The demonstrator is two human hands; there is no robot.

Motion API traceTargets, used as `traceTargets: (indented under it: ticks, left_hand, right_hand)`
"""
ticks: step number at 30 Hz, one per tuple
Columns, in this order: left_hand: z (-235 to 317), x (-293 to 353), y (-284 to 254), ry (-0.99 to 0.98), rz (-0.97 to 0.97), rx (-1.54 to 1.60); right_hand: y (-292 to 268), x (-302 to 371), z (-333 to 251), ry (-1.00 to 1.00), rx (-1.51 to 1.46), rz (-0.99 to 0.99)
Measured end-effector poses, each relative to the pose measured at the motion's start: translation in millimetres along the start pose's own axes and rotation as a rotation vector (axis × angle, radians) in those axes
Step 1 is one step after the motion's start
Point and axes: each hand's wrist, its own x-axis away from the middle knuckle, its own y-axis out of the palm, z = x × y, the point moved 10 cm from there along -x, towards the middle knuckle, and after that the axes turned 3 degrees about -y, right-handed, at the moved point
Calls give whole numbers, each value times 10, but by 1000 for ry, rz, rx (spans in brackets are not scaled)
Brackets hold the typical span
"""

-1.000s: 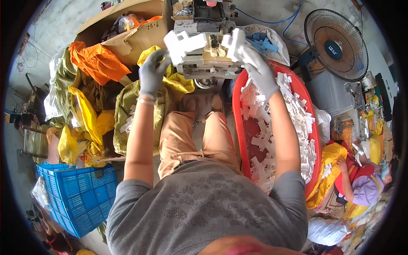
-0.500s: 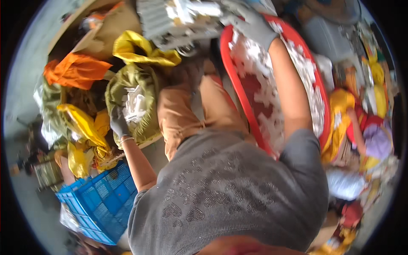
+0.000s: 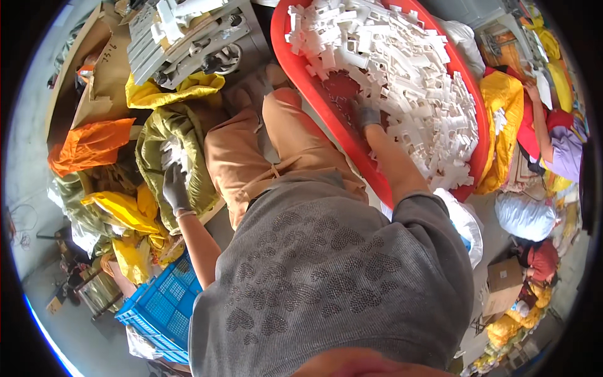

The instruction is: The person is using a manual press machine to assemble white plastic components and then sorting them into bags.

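Observation:
My left hand (image 3: 176,188), in a grey glove, lies at the near rim of an olive woven sack (image 3: 202,179). Its fingers look stretched out toward the white plastic pieces (image 3: 174,154) inside. On the right stands a large red oval tub (image 3: 355,164), heaped with small white plastic parts (image 3: 411,81). My gloved right hand (image 3: 369,114) reaches into the tub at the heap's near left edge, by a patch of bare red bottom. Its fingers are blurred and partly hidden, so their grip is unclear.
A grey metal machine (image 3: 217,41) with a handwheel stands ahead, white parts on top. Yellow and orange sacks (image 3: 94,146) crowd the left, above a blue crate (image 3: 164,301). At the right, another person (image 3: 559,147) sits beside a yellow sack (image 3: 500,135).
My right hand has left the machine and come down into the red tub. My left hand stays by the olive sack. The whole view has shifted, showing more of the tub.

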Motion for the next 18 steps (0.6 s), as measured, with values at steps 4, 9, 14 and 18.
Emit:
traceTargets:
  ticks: [4, 9, 14, 18]
  left_hand:
    - [247, 10, 178, 30, -93, 43]
    - [168, 23, 15, 58, -81, -6]
    - [114, 23, 112, 37, -81, 3]
    - [524, -52, 346, 154, -96, 54]
  right_hand:
    - [-186, 111, -444, -153, 208, -92]
    - [-1118, 404, -995, -438, -126, 224]
    - [-764, 436, -212, -282, -375, 315]
    - [-40, 567, 318, -110, -575, 283]
